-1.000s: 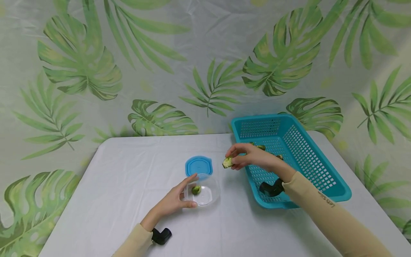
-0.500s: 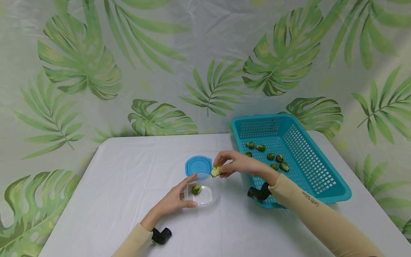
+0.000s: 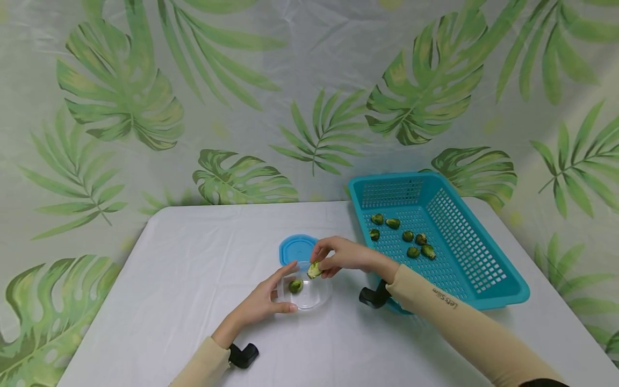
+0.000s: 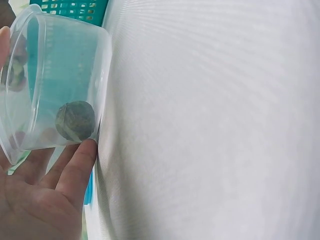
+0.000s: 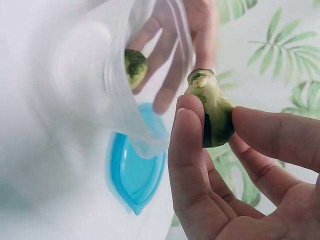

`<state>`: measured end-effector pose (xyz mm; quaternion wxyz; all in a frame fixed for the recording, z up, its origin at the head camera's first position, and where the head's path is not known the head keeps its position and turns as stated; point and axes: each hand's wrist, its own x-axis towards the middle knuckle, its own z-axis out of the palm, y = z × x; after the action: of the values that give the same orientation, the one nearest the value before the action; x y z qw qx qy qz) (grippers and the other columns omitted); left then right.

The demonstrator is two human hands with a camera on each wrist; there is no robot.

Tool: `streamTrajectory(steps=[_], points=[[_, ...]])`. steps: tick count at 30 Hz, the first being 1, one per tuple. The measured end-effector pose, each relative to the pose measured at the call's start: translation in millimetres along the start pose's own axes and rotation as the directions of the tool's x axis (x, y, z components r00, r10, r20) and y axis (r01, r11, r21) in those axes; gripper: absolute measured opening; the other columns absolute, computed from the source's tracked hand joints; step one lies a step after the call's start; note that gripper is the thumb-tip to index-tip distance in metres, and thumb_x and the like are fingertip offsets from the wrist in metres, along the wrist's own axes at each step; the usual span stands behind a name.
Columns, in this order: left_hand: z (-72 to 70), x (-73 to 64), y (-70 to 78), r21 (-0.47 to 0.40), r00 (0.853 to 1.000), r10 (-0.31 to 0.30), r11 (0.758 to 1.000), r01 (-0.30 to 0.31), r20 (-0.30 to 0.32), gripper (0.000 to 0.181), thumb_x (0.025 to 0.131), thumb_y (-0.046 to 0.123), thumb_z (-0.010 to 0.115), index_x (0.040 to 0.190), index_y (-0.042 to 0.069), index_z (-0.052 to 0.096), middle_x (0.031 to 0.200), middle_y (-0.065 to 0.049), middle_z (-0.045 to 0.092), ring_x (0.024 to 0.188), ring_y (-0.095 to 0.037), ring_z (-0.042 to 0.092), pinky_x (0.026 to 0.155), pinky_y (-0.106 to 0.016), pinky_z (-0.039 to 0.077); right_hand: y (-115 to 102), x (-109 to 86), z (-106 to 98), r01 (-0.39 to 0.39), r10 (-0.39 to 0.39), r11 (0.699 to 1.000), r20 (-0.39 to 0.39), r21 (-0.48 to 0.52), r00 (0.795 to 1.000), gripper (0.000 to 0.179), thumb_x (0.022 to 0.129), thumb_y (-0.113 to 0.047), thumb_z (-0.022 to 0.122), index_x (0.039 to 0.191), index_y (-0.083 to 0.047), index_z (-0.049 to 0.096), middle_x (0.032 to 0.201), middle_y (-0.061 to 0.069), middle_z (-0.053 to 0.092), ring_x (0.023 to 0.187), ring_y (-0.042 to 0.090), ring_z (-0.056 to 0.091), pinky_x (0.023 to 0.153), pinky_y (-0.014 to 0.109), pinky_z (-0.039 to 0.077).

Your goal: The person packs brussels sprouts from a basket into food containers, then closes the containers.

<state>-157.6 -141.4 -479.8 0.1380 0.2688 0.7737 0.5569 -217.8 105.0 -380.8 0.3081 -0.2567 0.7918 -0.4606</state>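
Observation:
My left hand [image 3: 263, 300] grips a clear plastic tub [image 3: 316, 298], thumb on the near side and fingers at the far side. One Brussels sprout [image 3: 295, 286] lies inside it, dark green through the wall in the left wrist view. Over the tub's far right rim, my right hand [image 3: 342, 255] pinches another Brussels sprout [image 5: 217, 117] between thumb and fingers. The pale stem end of that sprout faces up in the right wrist view. A blue lid [image 3: 294, 249] lies flat just behind the tub, partly covered by the right hand in the head view.
A teal perforated basket [image 3: 515, 293] stands on the right of the white-clothed table [image 3: 208, 242], with several Brussels sprouts [image 3: 427, 251] on its floor. A leaf-patterned sheet [image 3: 319, 70] hangs behind the table.
My right hand has carried the pinched Brussels sprout leftward and down from beside the basket to over the tub, uncovering the sprouts in the basket. The left hand and tub have stayed put.

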Motion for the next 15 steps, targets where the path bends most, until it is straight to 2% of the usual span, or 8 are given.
streamTrajectory(steps=[6,15], points=[[0.2,-0.7,-1.7,0.022,1.000,-0.017,1.000,0.017,-0.002,0.087,0.084,0.012,0.074,0.153,0.014,0.022,0.152,-0.009,0.032,0.137,-0.029,0.030,0.099,-0.058,0.035,3.6,7.4,9.2,-0.029,0.029,0.999,-0.010,-0.021,1.000,0.011,0.091,0.002,0.058,0.101,0.002,0.062,0.093,0.013,0.059,0.074,0.024,0.066,0.073,0.043,0.055],[-0.3,-1.1,-1.3,0.017,1.000,-0.014,1.000,0.014,0.003,0.087,0.085,0.017,0.075,0.154,0.016,0.021,0.153,-0.009,0.030,0.135,-0.028,0.034,0.100,-0.057,0.035,4.8,12.9,17.3,-0.020,0.017,0.998,-0.048,-0.058,0.999,0.010,0.089,0.005,0.058,0.097,0.001,0.064,0.091,0.010,0.058,0.071,0.022,0.066,0.068,0.038,0.056]])
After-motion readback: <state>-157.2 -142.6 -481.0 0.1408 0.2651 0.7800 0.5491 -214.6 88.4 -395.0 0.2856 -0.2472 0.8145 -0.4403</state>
